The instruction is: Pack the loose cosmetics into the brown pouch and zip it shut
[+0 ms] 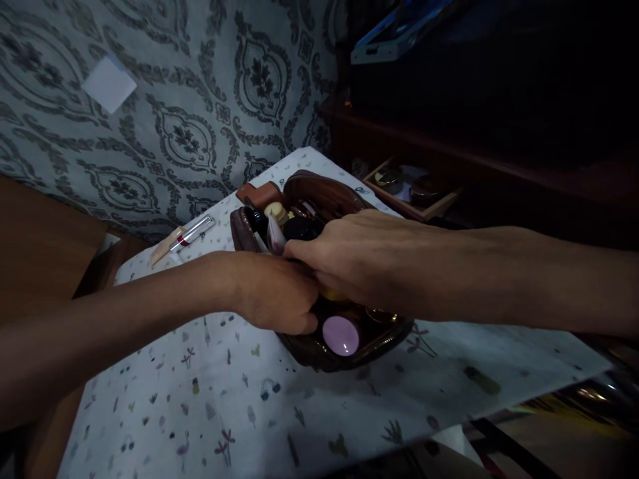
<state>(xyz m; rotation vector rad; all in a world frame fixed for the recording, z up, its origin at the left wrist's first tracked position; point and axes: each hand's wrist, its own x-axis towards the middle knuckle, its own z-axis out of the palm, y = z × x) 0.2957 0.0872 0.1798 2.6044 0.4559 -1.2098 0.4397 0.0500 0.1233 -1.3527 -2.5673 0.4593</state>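
Brown, glossy sides surround both hands: the left hand (279, 291) and right hand (352, 256) reach into an open bag (327, 189) on the patterned tablecloth (224, 392). Their fingers curl downward and meet near its middle; I cannot tell whether either grips anything, since the fingertips are hidden in dim light. Sorting through the bag looks partway along: a lilac round lid (341, 335), a pale yellow cap (274, 212) and a black round item (301, 229) sit inside, while a silver tube (196, 231) lies outside, perhaps left to deal with. Both wrists are low, backs of the hands upward, forearms coming in from opposite sides. Farther off, a drawer (443, 205) stands open.
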